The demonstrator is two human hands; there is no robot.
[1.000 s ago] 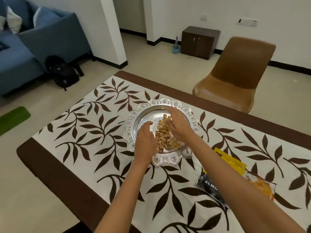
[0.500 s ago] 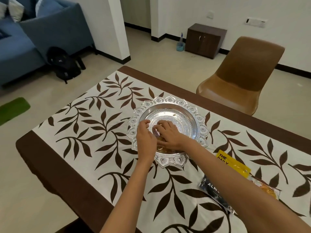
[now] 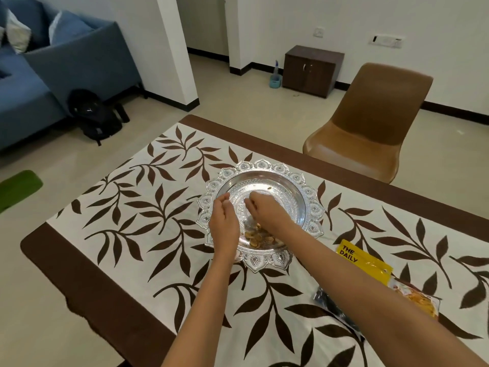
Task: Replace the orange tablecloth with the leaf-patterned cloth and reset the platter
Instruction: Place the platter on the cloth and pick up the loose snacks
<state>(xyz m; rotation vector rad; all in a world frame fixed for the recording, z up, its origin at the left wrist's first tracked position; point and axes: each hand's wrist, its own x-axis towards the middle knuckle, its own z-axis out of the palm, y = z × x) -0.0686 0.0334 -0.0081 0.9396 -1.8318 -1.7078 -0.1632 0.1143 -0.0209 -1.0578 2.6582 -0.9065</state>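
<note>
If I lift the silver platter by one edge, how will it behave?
The platter looks like rigid embossed metal, so it would probably stay stiff, not bend. Its polished surface seems smooth, so the nuts, heaped loose at the near side, would likely slide when it tilts. The scalloped rim should give fingers some grip; its weight cannot be told.

Silver scalloped platter [image 3: 304,181] sits flat on leaf-patterned cloth [image 3: 137,207].

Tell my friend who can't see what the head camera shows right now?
Two bare hands, left hand and right hand, reach into an ornate silver platter holding a few nuts, on a white cloth with brown leaves.
</note>
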